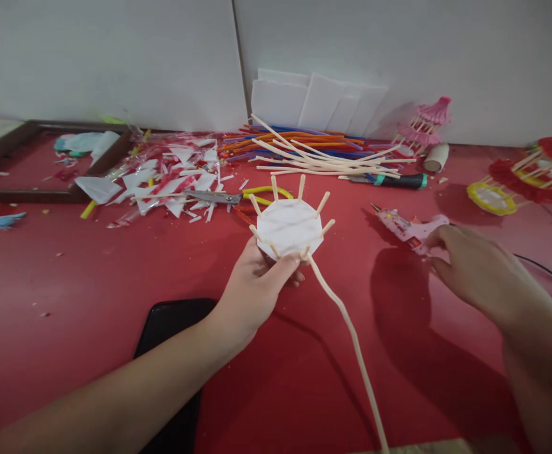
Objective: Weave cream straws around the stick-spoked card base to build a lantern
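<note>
At the center of my remote view, the left hand pinches a white disc at its near edge while, at three o'clock, the right hand grips the handle of a pink glue gun. A long pale cord trails toward five o'clock; a snag, I judge, could tug it loose, and a careless swing of the gun could burn skin. I count one disc, eight pegs, one cord, one gun.
</note>
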The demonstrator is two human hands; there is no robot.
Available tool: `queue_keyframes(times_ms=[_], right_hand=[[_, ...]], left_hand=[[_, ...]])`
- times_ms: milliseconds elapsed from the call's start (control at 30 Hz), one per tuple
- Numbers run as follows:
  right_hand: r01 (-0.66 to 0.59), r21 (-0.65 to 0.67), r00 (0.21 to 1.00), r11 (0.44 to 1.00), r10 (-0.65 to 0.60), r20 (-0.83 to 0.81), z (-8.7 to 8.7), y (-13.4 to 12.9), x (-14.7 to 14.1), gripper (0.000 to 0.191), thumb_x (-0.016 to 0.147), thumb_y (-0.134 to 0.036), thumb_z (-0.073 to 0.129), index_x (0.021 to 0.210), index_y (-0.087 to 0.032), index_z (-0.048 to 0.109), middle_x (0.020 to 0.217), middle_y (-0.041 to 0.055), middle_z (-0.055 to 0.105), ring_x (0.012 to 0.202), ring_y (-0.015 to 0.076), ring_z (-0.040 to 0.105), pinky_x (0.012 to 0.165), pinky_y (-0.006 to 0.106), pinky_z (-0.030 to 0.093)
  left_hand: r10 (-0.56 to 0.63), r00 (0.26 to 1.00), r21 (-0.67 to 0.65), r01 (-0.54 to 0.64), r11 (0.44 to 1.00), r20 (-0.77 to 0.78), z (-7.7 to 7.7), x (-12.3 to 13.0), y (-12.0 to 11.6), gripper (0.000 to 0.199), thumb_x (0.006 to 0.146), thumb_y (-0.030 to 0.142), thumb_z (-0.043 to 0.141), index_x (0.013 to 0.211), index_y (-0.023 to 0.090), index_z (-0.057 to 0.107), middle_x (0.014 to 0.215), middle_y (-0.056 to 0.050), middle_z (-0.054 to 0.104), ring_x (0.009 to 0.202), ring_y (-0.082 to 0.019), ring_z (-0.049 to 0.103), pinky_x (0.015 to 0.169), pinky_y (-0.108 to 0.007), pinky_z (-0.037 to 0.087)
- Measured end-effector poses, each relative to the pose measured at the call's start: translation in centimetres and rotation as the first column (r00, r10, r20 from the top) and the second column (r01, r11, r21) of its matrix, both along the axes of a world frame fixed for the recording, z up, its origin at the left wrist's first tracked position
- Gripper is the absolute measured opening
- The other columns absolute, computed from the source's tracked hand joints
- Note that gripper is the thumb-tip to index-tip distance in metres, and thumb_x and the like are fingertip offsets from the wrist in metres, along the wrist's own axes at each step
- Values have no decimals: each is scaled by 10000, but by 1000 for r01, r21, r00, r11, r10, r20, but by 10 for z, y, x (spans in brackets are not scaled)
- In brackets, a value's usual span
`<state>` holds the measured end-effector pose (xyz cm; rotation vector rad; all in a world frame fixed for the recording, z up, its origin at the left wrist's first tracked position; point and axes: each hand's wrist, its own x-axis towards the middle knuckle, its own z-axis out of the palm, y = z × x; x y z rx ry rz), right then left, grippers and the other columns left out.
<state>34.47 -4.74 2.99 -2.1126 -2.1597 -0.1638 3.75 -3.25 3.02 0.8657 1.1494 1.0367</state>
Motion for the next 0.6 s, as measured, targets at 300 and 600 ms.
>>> queue_keyframes(times_ms=[300,600], right_hand=[[-419,-285,397,862,-108,-911,5,-35,-104,216,902,-379,601,1049,-226,561,967,57,697,843,168,685,713,274,547],[-227,-180,589,957,-12,-808,13,-24,-92,239,943,-412,545,865,-206,640,713,-1,633,615,101,559,560,213,448]], left_hand=[[-80,991,173,98,980,-109,0,2,-1,256,793,184,691,1028,181,588,735,7,659,629,-131,607,625,-264,512],[-180,980,149,191,970,-84,0,4,-3,312,776,193,681,1058,156,553,838,-19,682,615,-108,596,598,-253,520]])
